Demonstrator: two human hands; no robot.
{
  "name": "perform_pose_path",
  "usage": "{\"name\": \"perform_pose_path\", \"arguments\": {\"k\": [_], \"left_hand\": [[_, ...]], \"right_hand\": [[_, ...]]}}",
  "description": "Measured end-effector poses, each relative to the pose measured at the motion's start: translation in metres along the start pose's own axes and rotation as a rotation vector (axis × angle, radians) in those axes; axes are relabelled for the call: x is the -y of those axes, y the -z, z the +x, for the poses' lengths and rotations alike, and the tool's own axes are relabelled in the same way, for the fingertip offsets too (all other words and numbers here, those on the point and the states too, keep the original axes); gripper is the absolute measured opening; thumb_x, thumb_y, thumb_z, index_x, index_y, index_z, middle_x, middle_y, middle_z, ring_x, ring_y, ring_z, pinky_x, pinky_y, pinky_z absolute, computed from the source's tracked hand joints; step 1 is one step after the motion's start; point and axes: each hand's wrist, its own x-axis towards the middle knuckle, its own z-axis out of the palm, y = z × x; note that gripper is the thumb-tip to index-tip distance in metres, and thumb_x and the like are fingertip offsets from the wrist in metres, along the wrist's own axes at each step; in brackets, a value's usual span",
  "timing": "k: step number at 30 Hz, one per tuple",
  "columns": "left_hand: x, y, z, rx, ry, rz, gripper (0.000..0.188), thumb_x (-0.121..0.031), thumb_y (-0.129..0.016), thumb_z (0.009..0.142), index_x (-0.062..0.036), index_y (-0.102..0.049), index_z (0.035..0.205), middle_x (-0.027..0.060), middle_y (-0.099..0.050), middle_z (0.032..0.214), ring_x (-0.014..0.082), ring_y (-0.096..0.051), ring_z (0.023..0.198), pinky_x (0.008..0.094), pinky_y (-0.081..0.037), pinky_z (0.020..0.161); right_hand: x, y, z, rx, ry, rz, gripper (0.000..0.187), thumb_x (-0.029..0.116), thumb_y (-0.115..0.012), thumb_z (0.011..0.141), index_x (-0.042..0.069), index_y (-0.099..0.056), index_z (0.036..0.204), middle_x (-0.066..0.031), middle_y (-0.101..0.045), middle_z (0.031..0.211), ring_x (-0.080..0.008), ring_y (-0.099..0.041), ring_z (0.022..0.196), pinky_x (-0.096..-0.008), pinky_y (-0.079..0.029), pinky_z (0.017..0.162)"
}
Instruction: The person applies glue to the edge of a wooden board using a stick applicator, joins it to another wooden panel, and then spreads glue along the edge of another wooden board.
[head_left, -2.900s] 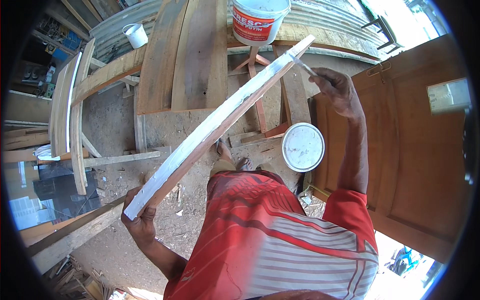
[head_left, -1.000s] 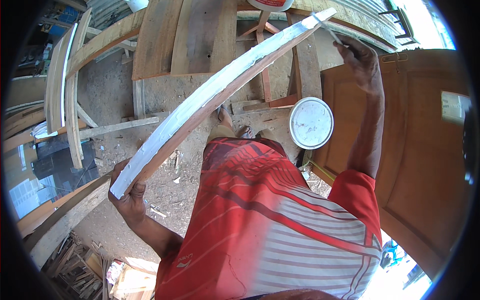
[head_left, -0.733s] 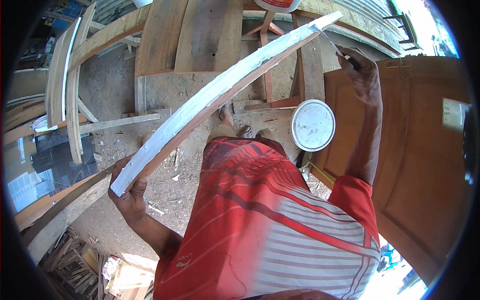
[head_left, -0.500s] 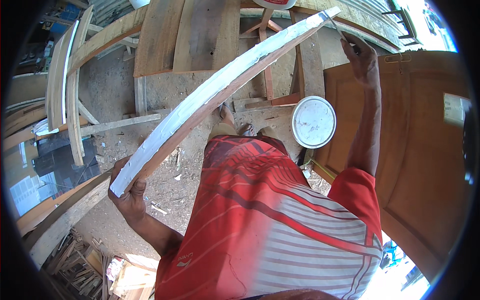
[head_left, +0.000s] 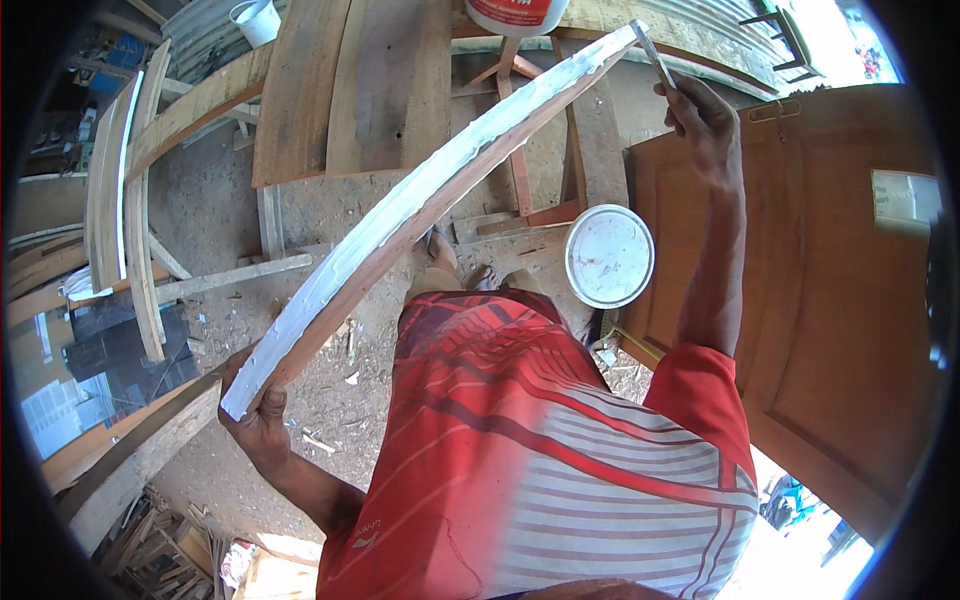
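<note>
A long wooden board [head_left: 372,278] slants from lower left to upper right, its upward edge coated with white putty [head_left: 405,205]. My left hand [head_left: 258,418] is closed around the board's near end, thumb on the bare wood side. Up at the far end, my right hand [head_left: 706,128] grips a thin flat putty knife [head_left: 655,58]. The blade's tip is at the very end of the coated edge. Ridges of putty show along the edge's border.
A round white lid or bucket top [head_left: 610,257] is right of my feet. Wide planks [head_left: 390,95] lie ahead on a wooden frame, with a white-and-red bucket [head_left: 515,14] beside them. A brown wooden door [head_left: 830,300] stands at right. Scrap wood [head_left: 165,560] is piled lower left.
The putty knife has shifted to the board's far tip, its blade now more steeply angled. My left hand keeps its hold. The view has tilted slightly, showing more of the bucket ahead.
</note>
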Motion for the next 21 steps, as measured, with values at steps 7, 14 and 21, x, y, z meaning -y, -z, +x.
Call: {"name": "perform_pose_path", "arguments": {"k": [7,14,21], "left_hand": [[0.0,0.0,-0.003,0.005,0.025,-0.015,0.077,-0.049,-0.081,0.087,0.0094,-0.059,0.131,0.014,-0.065,0.123,0.0243,-0.061,0.115,0.0399,-0.044,0.104],[-0.001,0.0,-0.004,-0.017,0.013,0.004,0.078,-0.051,-0.08,0.086,0.0095,-0.059,0.13,0.0135,-0.065,0.123,0.0246,-0.06,0.114,0.0399,-0.044,0.104],[-0.011,-0.003,-0.002,-0.052,0.004,0.046,0.072,-0.058,-0.074,0.089,0.0092,-0.069,0.116,0.0153,-0.065,0.123,0.0285,-0.06,0.115,0.0427,-0.043,0.104]], "right_hand": [[-0.04,0.004,0.03,-0.143,-0.116,-0.27,0.038,0.027,-0.067,0.097,0.002,-0.072,0.124,-0.0079,-0.073,0.091,-0.0143,-0.066,0.076,-0.0324,-0.053,0.071],[-0.004,0.007,0.004,0.015,0.127,-0.387,0.035,0.021,-0.064,0.099,0.001,-0.069,0.127,-0.01,-0.076,0.102,-0.0165,-0.069,0.083,-0.0329,-0.055,0.078],[-0.037,-0.097,-0.032,-0.481,0.108,0.284,0.03,0.026,-0.066,0.103,0.001,-0.069,0.118,-0.0067,-0.075,0.107,-0.0119,-0.065,0.096,-0.0289,-0.052,0.086]]}}
